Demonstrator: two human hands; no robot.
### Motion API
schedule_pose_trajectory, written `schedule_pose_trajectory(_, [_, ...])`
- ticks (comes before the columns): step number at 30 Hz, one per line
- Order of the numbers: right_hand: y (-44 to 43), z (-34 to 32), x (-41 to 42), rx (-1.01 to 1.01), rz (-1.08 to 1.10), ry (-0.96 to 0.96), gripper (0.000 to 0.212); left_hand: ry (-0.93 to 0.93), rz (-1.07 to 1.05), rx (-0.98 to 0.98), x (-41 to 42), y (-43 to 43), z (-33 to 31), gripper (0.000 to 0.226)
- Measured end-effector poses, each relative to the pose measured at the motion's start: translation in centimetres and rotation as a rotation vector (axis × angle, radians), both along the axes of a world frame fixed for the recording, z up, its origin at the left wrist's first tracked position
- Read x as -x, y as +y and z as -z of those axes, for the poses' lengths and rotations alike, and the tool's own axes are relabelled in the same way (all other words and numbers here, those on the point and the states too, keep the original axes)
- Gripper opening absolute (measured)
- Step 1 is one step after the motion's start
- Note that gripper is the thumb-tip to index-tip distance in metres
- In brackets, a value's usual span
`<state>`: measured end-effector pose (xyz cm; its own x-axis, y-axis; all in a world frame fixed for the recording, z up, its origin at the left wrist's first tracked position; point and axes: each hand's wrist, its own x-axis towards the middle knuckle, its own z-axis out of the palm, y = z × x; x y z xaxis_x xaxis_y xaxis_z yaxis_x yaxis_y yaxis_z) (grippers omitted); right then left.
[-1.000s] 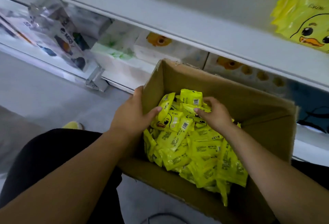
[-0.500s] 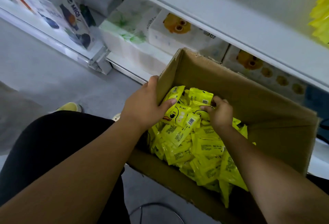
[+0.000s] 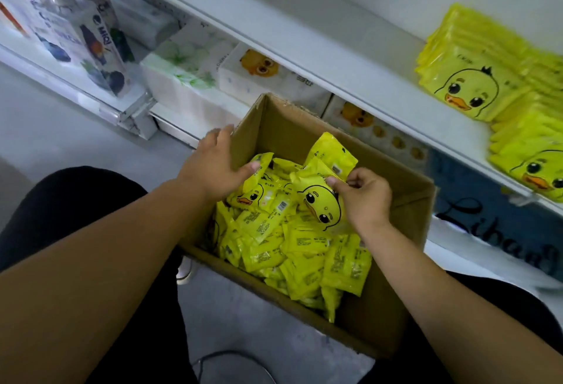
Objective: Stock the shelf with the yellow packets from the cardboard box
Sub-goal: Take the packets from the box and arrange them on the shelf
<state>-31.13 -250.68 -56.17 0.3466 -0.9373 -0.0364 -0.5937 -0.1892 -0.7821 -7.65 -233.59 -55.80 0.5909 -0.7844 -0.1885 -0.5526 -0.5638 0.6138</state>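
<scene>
An open cardboard box (image 3: 393, 301) rests in front of me, filled with several small yellow duck packets (image 3: 274, 231). My right hand (image 3: 362, 197) grips a few of these yellow packets (image 3: 323, 182) and holds them lifted above the heap, one showing its duck face. My left hand (image 3: 213, 167) holds the box's left wall, thumb inside against a packet, fingers over the outer side. On the white shelf (image 3: 304, 45) at the right stand rows of stocked yellow duck packets (image 3: 487, 78).
Below that shelf sit white tissue packs with duck prints (image 3: 259, 75) and green-patterned packs (image 3: 179, 69). Boxed goods (image 3: 91, 39) fill a unit at the left. The grey floor (image 3: 45, 136) lies to the left, a cable (image 3: 228, 356) runs under the box.
My right hand has closed on a few packets and raised them out of the heap. The view has swung up and right, bringing the stocked packets on the shelf into sight.
</scene>
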Motion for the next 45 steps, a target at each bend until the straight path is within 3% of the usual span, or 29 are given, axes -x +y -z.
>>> schedule_pose_trajectory(3, [2.1,-4.3,2.0,-0.081,-0.045,-0.090,0.041,-0.095,0.017,0.237,2.4,0.7,-1.3,0.091])
schedule_pose_trajectory(6, [4.8,-7.8,5.0,-0.176,-0.119,-0.156,0.031,0.093,0.081,0.468,6.8,1.2,-3.4,0.041])
schedule_pose_trajectory(9, [7.8,-9.2,7.9,-0.311,-0.157,-0.182,0.027,0.489,0.105,0.427,11.7,2.3,-5.7,0.029])
schedule_pose_trajectory(14, [10.6,-9.1,10.9,-0.393,-0.203,-0.222,0.057,0.818,0.213,0.330,15.5,4.2,-7.3,0.042])
schedule_pose_trajectory(17, [10.9,-9.9,12.0,-0.372,-0.205,-0.205,0.052,0.802,0.221,0.299,16.5,4.5,-7.9,0.032])
schedule_pose_trajectory(19, [11.1,-10.7,12.5,-0.333,-0.210,-0.186,0.038,0.775,0.160,0.347,17.6,4.8,-7.9,0.040])
schedule_pose_trajectory(24, [11.8,-10.3,13.0,-0.132,-0.070,-0.199,0.019,0.935,-0.196,0.485,20.5,5.7,-7.4,0.027])
schedule_pose_trajectory(27, [12.5,-9.1,13.5,-0.233,0.108,-0.292,0.025,1.020,-0.346,0.511,20.0,6.0,-7.1,0.022])
schedule_pose_trajectory(31, [13.8,-7.1,13.4,-0.469,0.180,-0.381,0.037,1.066,-0.419,0.550,19.0,6.4,-7.4,0.040])
schedule_pose_trajectory(35, [13.7,-7.4,12.6,-0.451,0.223,-0.484,0.023,1.122,-0.526,0.535,18.8,6.2,-8.2,0.027])
schedule_pose_trajectory(38, [13.0,-7.9,12.3,-0.418,0.263,-0.507,0.018,1.154,-0.574,0.564,18.6,5.8,-8.3,0.031])
schedule_pose_trajectory(45, [12.3,-7.2,10.3,-0.338,0.389,-0.527,0.026,1.195,-0.658,0.604,18.7,4.7,-8.5,0.020])
